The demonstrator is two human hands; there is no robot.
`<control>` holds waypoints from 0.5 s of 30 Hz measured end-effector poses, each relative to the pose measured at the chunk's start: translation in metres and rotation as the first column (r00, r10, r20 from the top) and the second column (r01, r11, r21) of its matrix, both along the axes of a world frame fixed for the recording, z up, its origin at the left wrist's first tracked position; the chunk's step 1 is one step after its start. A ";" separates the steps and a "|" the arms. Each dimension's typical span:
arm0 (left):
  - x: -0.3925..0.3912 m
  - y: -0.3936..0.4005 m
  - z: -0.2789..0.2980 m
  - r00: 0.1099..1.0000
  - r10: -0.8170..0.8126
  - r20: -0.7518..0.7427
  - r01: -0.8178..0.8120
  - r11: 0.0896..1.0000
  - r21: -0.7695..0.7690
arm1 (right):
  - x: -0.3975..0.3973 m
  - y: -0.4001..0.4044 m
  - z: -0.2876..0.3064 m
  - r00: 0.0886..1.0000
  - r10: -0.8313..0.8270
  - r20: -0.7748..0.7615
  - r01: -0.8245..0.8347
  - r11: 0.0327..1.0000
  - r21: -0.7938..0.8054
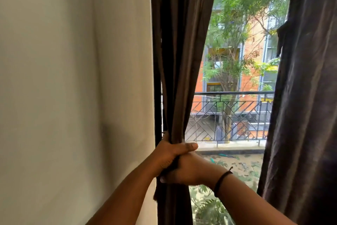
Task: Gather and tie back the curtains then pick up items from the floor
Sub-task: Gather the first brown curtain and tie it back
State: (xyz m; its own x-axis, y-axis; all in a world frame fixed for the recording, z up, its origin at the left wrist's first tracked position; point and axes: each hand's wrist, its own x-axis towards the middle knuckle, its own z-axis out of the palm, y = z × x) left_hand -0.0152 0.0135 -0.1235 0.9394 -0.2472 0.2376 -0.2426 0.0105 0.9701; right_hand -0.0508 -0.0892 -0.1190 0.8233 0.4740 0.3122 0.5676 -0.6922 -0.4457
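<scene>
- The left curtain [182, 60] hangs against the window's left edge, next to the pale wall [73, 78]. It is bunched into a narrow column of dark brown folds, pinched tightest where it is held.
- Left hand [169, 153]: fingers and thumb curled round the gathered cloth, thumb pointing toward the glass.
- Right hand [189, 170]: just below and touching the left, its fingers wrapped round the same bundle. A dark band [221, 181] circles that wrist.
- Handling, as I judge it: the fabric looks soft, limp and fairly light, neither slippery nor fragile. It will spread as soon as the grip loosens, so one hand should keep the waist of the bundle while the other ties.
- The right curtain [306, 97] hangs loose and ungathered, well apart across the window [237, 60]; no tie-back cord can be made out.
- No containers are in view, and the floor is out of frame.
</scene>
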 end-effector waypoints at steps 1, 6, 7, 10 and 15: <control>0.004 0.002 0.002 1.000 0.007 -0.004 -0.007 1.000 -0.003 | 0.000 -0.003 0.002 0.996 -0.038 -0.079 0.032 0.997 -0.066; 0.028 0.013 0.008 0.984 0.174 -0.027 -0.176 0.978 -0.113 | 0.005 -0.038 0.016 0.923 0.206 -0.324 -0.125 0.959 0.255; 0.032 0.014 0.009 0.982 0.182 -0.045 -0.186 0.976 -0.109 | 0.011 -0.048 0.018 0.930 0.225 -0.292 -0.088 0.904 0.418; 0.036 0.013 0.012 0.978 0.130 -0.162 -0.143 0.987 -0.073 | 0.042 -0.086 0.015 0.988 -0.092 -0.122 0.151 0.721 0.676; 0.041 0.002 0.015 0.910 0.009 -0.414 -0.101 0.974 -0.201 | 0.079 -0.120 -0.003 0.974 -0.088 -0.208 0.203 0.743 0.638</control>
State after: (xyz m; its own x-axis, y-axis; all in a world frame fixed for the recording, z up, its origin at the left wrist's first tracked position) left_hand 0.0263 0.0158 -0.1081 0.9755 -0.1788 -0.1283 0.1676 0.2262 0.9595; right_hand 0.0279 -0.2090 -0.1216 0.9292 0.0724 0.3624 0.3681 -0.2683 -0.8902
